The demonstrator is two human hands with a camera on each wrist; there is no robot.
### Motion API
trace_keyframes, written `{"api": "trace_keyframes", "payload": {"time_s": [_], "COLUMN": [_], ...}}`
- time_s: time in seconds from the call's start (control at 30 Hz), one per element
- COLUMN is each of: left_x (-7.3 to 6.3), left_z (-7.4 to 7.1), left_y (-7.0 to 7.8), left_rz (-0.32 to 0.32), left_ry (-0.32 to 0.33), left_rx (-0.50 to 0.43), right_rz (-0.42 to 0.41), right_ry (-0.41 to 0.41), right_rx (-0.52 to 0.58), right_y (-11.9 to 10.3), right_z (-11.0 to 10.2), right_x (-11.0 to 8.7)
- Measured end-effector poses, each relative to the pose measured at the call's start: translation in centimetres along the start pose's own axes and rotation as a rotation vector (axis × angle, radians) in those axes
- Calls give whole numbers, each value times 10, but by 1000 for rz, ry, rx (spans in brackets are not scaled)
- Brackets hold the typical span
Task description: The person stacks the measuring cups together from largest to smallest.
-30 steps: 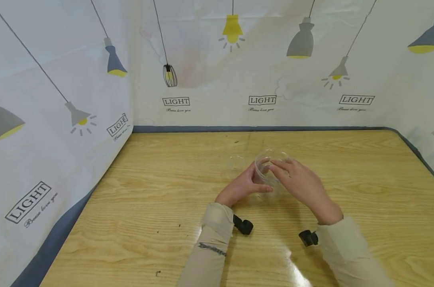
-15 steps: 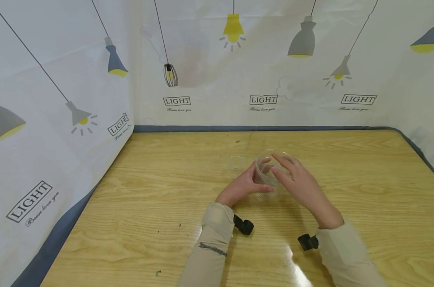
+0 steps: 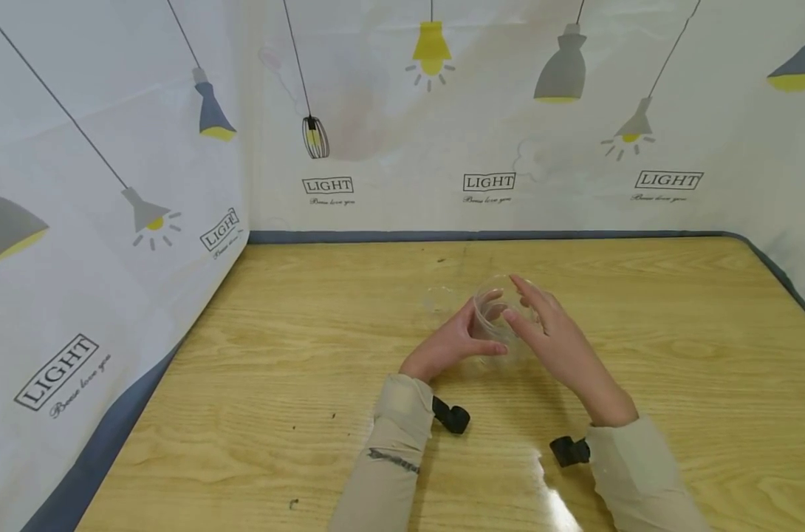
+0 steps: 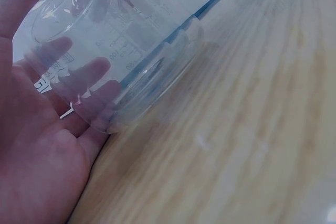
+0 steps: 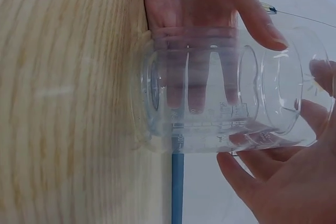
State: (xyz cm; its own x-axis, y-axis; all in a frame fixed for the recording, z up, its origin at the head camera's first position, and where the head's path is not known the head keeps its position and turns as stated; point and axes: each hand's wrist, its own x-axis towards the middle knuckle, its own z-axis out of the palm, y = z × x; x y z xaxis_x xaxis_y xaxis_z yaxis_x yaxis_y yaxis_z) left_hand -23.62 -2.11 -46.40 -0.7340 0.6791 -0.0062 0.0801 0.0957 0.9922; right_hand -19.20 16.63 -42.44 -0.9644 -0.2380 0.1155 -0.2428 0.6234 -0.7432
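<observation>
A clear graduated beaker (image 3: pixel 492 325) stands upright on the wooden table; printed measuring marks show in both wrist views. More rounded rims show within its upper part in the right wrist view, like a second clear vessel nested inside. My left hand (image 3: pixel 449 343) holds the beaker (image 4: pixel 123 51) from the left, fingers behind it and thumb along the near side. At the rim on the right is my right hand (image 3: pixel 562 340), thumb and index finger spread apart. In the right wrist view, the right hand (image 5: pixel 283 182) has its fingers extended beside the upper part of the beaker (image 5: pixel 210 124).
A faint clear round object (image 3: pixel 438 299) sits on the table (image 3: pixel 309 332) just left of the beaker. A white backdrop (image 3: pixel 389 133) with printed lamps encloses the back and sides. Black wrist camera mounts (image 3: pixel 452 416) project from both sleeves.
The right hand's index finger has lifted and moved away from the thumb, from inside the mouth toward the far rim. The left hand and the beaker have stayed in place.
</observation>
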Motion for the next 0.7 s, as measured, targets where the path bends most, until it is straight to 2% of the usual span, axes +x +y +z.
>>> {"api": "trace_keyframes", "payload": {"time_s": [0.23, 0.3, 0.47, 0.53, 0.7], "left_x": [0, 1, 2, 2, 2], "left_z": [-1, -1, 0, 0, 0], "left_y": [0, -1, -2, -3, -4], "left_rz": [22, 33, 42, 38, 36], "left_ry": [-16, -23, -36, -36, -23], "left_rx": [-32, -51, -84, -89, -72], "right_rz": [-10, -7, -14, -28, -47], "right_ry": [12, 3, -22, -31, -48], "right_rx": [62, 94, 187, 209, 283], "right_y": [0, -10, -1, 12, 17], "right_z": [1, -3, -3, 0, 1], "right_x": [-2, -5, -4, -1, 0]}}
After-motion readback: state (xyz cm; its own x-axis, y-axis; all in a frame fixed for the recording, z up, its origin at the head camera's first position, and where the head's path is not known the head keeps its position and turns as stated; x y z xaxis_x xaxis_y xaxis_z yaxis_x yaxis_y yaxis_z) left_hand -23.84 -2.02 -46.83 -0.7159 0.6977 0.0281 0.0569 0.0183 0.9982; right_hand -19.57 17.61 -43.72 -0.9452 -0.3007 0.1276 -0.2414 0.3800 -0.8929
